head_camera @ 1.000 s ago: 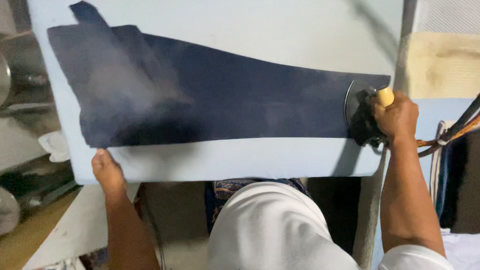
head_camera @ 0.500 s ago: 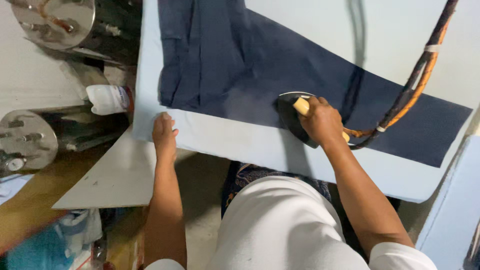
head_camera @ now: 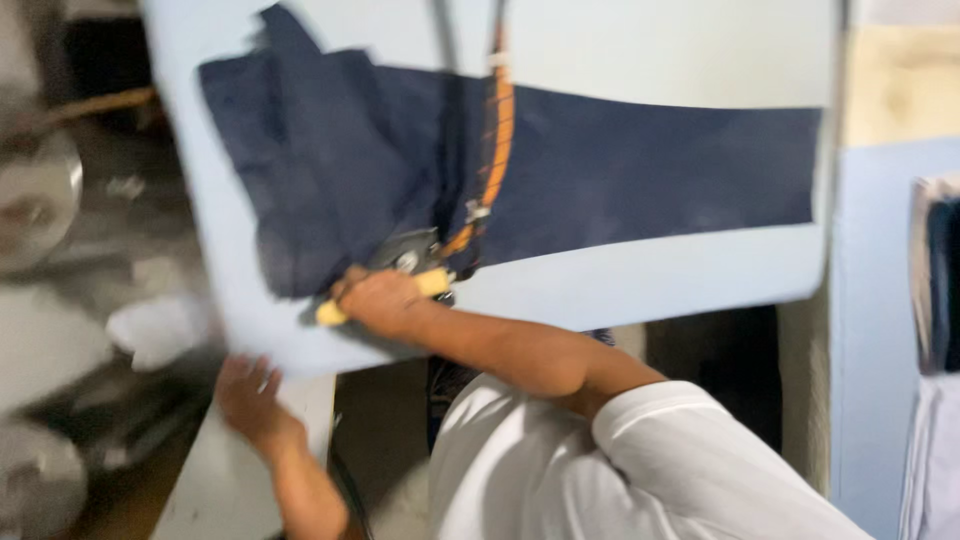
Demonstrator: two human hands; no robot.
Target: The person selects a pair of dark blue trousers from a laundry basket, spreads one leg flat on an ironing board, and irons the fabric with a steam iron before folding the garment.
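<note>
Dark navy trousers (head_camera: pixel 620 170) lie flat across a pale blue ironing board (head_camera: pixel 640 280). My right hand (head_camera: pixel 380 300) grips the yellow handle of a steam iron (head_camera: pixel 410 255) that rests on the left part of the garment, near the board's front edge. An orange and black cord (head_camera: pixel 495 140) runs up from the iron over the cloth. My left hand (head_camera: pixel 250 395) is below the board's left front corner, fingers spread, at the board's edge above a white panel. The picture is blurred by motion.
Shiny metal vessels (head_camera: pixel 35 200) and a white object (head_camera: pixel 160 330) sit blurred at the left. A white panel (head_camera: pixel 230 480) is under my left hand. A pale wall and cloth (head_camera: pixel 935 300) stand at the right.
The iron in my right hand has travelled from the right end of the trousers across to the left part. My left hand stays by the board's left front edge.
</note>
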